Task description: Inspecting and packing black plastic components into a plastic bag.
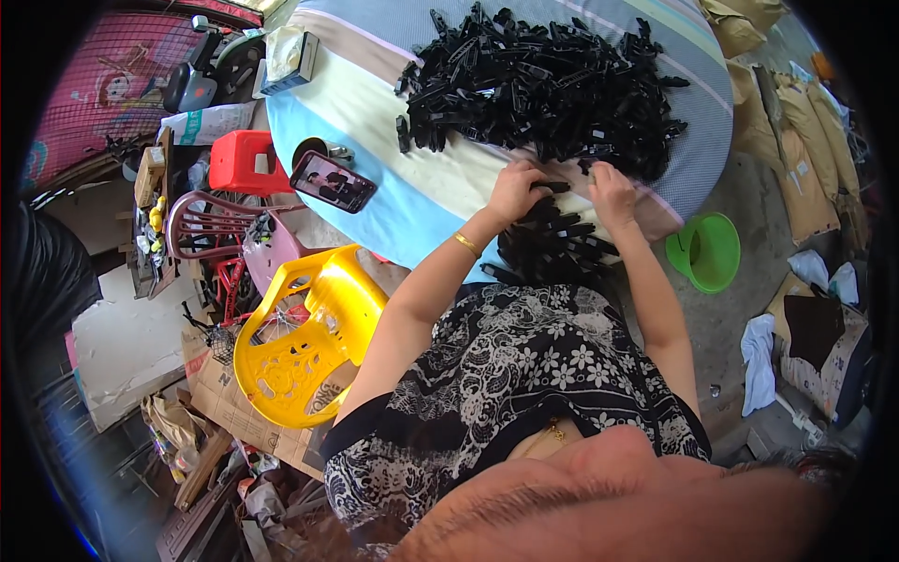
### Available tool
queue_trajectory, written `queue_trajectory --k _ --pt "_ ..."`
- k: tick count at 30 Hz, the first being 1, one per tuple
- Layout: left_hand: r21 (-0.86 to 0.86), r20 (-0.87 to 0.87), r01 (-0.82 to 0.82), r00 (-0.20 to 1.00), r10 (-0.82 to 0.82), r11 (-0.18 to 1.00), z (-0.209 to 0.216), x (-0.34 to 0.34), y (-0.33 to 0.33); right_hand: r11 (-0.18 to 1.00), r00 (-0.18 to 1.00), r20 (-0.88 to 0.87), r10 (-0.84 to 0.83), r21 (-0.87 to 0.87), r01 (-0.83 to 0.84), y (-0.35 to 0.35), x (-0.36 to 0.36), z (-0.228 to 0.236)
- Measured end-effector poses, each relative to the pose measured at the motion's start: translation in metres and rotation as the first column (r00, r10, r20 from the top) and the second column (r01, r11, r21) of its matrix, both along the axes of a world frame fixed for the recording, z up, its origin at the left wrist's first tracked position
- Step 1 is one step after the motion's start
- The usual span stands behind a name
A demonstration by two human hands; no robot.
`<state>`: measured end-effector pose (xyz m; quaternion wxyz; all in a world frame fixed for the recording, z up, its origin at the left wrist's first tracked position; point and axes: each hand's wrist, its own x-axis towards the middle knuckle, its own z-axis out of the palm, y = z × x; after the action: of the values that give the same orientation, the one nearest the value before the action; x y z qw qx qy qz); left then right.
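A large heap of small, long black plastic parts (pixel 543 84) covers the far side of the round table. Between that heap and my body lies a smaller pile of similar black parts (pixel 552 248) at the table's near edge. My left hand (pixel 517 191) is closed, with a black plastic part (pixel 554 186) between thumb and fingers. Just to its right, my right hand (pixel 612 195) pinches a small black piece (pixel 586 166), whose exact shape is too small to make out. Both hands are above the near pile, apart from each other.
On the striped tablecloth (pixel 412 220) rest a phone (pixel 333 182), a dark round cup (pixel 311 148) and a tissue box (pixel 290 66). A yellow chair (pixel 314 332) and a red stool (pixel 245 161) stand left. A green bucket (pixel 707 253) and brown sacks (pixel 801 140) are right.
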<state>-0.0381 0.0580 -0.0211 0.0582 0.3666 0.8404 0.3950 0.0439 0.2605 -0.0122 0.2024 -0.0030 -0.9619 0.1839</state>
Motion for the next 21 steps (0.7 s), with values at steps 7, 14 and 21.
queue_trajectory --k 7,14,21 --pt "-0.027 0.012 0.008 1.0 -0.008 1.0 -0.005 0.001 0.018 0.946 0.966 -0.108 0.237 -0.2 -0.254 -0.017 0.003 0.006" --pt "-0.023 -0.025 0.0 1.0 -0.001 1.0 -0.002 0.001 0.018 0.918 0.979 -0.038 0.201 -0.34 -0.202 -0.032 0.009 0.008" --pt "0.003 -0.072 0.002 0.997 -0.002 1.0 -0.003 0.003 0.018 0.994 0.993 0.091 0.082 -0.075 -0.075 -0.036 0.022 0.004"
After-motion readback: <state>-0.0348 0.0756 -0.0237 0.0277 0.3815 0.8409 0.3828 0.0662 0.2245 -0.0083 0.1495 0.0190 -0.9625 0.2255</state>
